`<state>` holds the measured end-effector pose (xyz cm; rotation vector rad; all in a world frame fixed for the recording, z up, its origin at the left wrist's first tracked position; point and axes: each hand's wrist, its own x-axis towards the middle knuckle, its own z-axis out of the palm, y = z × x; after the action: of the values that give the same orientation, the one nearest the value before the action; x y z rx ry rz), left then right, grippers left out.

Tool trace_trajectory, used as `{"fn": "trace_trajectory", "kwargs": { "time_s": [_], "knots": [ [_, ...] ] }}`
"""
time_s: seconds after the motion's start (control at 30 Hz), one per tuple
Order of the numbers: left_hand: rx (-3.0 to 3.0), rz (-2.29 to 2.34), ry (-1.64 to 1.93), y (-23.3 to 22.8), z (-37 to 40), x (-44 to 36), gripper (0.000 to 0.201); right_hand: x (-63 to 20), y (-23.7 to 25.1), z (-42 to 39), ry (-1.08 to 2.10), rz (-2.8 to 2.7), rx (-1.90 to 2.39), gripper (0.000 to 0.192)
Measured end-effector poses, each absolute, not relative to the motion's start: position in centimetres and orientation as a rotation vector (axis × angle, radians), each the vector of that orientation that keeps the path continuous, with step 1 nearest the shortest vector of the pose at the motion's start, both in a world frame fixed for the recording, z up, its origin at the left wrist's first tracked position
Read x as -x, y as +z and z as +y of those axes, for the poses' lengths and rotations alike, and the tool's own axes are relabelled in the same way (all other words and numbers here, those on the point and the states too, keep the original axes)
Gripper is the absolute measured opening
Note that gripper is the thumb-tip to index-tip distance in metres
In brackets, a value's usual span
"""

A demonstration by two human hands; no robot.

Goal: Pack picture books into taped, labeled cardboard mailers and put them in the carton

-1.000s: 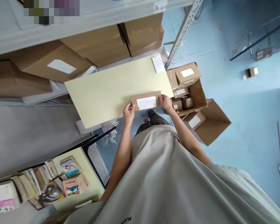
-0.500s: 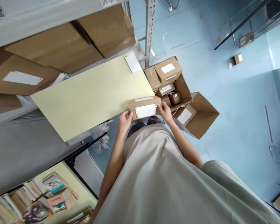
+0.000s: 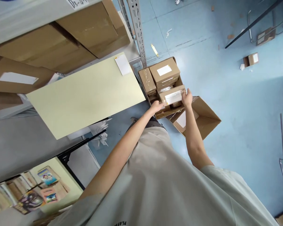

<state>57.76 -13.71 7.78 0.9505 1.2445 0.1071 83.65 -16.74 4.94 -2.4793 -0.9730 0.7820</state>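
Note:
A small brown cardboard box (image 3: 173,95) with a white label is gripped at its two ends, over the opening of a large carton (image 3: 160,115). My left hand (image 3: 157,107) closes on its left end, and my right hand (image 3: 187,98) on the right end. Inside the carton lie several taped brown boxes, among them a labelled box (image 3: 164,71) at the back and a narrow box (image 3: 147,81) on the left. What lies directly beneath the held box is mostly hidden.
A pale yellow tabletop (image 3: 85,97) with a white slip (image 3: 123,64) stands left of the carton. A metal shelf post (image 3: 138,31) rises behind it. An open carton (image 3: 206,117) sits on the floor to the right. Books (image 3: 28,188) lie at lower left.
Both hands have carried the small box from the yellow table's edge, right and away from my body, to over the large carton. The camera view has shifted slightly.

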Motion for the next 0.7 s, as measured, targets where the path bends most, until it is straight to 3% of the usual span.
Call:
{"fn": "trace_trajectory", "kwargs": {
  "time_s": [0.2, 0.47, 0.7],
  "knots": [
    [-0.859, 1.304, 0.164, 7.4, -14.6, -56.4, 0.043, -81.2, 3.7, -16.2, 0.853, -0.978, 2.309, 0.077],
    [-0.612, 1.477, 0.473, 9.8, -17.8, -42.8, 0.031, -72.7, 5.7, -18.2, 1.057, -1.03, 2.078, 0.083],
    [-0.462, 1.451, 0.932, 13.5, -21.2, -33.0, 0.048, -59.9, 10.7, -14.3, 1.149, -1.448, 1.787, 0.1]
  ]
}}
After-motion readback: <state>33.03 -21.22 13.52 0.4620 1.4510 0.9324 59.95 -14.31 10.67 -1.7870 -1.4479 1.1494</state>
